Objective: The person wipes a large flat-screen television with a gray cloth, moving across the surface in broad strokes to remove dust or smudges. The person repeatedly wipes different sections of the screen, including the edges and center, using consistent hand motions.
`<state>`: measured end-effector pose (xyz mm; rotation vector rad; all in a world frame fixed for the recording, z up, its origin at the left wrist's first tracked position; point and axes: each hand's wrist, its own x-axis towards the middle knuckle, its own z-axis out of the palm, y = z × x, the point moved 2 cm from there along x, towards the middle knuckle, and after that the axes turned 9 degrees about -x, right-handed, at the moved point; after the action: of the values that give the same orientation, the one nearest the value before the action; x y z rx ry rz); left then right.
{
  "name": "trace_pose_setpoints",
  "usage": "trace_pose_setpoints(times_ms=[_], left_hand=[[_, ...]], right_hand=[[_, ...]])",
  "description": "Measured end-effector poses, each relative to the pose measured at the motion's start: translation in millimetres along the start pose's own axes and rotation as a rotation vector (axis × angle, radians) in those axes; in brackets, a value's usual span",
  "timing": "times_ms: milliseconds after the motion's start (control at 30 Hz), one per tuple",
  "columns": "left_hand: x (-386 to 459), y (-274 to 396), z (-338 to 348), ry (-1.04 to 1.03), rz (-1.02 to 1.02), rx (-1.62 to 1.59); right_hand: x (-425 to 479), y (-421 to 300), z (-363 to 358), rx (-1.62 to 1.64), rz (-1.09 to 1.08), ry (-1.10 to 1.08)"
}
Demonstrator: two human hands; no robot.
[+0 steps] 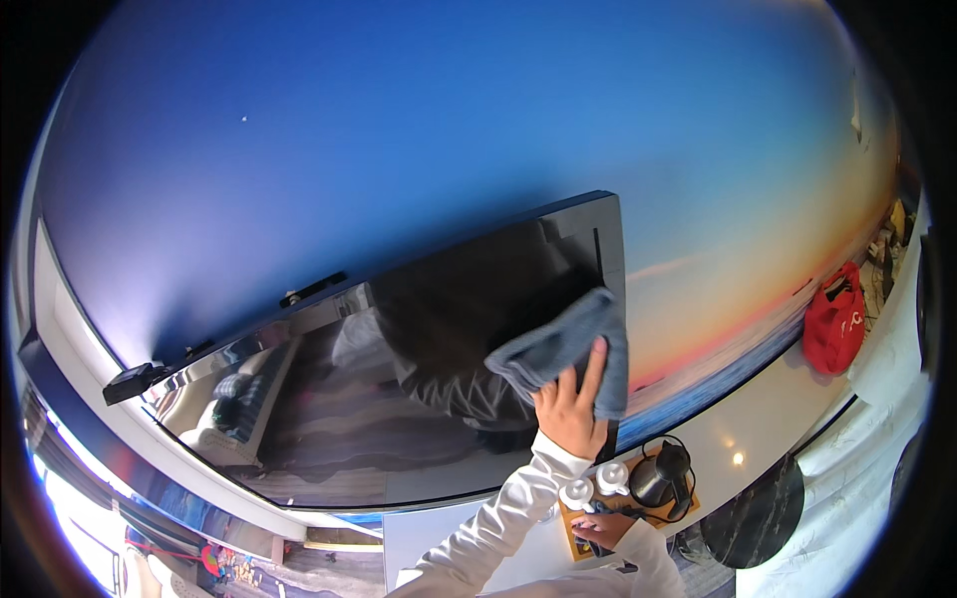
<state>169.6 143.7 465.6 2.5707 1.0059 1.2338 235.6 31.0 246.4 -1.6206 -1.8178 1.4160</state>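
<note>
My left hand (pixel 570 410) presses a folded grey cloth (pixel 572 351) against the right side of a large flat-screen television (pixel 448 314), fingers spread over the fabric. The glossy black screen mirrors the room and a figure. Lower down, my right hand (pixel 604 529) is at the front of a wooden tray (pixel 581 552), touching or holding something black that is mostly hidden. On that tray stand two white cups, one (pixel 613 477) beside an electric kettle (pixel 658 478) with a black lid and handle, the other (pixel 576 493) nearer my right hand.
Behind the television is a wall with a sunset seascape mural (pixel 710 224). A white cabinet top (pixel 755 418) runs to the right, with a red bag (pixel 835 321) on it. A round black marbled stool (pixel 755 516) stands in front. A small black device (pixel 133 383) sits at the television's left corner.
</note>
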Motion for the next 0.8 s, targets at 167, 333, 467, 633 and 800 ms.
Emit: trace_pose_setpoints(times_ms=[167,333,467,633,800], left_hand=[[-38.6,-29.5,16.0,-0.134,0.166,0.132],[-43.2,-62.5,-57.2,0.041,0.041,0.279],[-54.8,-93.8,-136.7,0.268,-0.063,0.505],[-107.9,-160.0,-185.7,0.341,-0.217,0.458],[-161.9,-224.4,-205.8,0.426,-0.282,0.447]], right_hand=[[-1.5,-16.7,-28.1,-0.067,-0.155,0.009],[46.6,4.8,-2.1,-0.052,-0.24,-0.2],[64.9,-19.8,28.6,-0.083,-0.28,-0.278],[91.5,-35.5,72.9,-0.162,-0.359,-0.39],[106.3,-51.1,92.5,-0.212,-0.299,-0.426]])
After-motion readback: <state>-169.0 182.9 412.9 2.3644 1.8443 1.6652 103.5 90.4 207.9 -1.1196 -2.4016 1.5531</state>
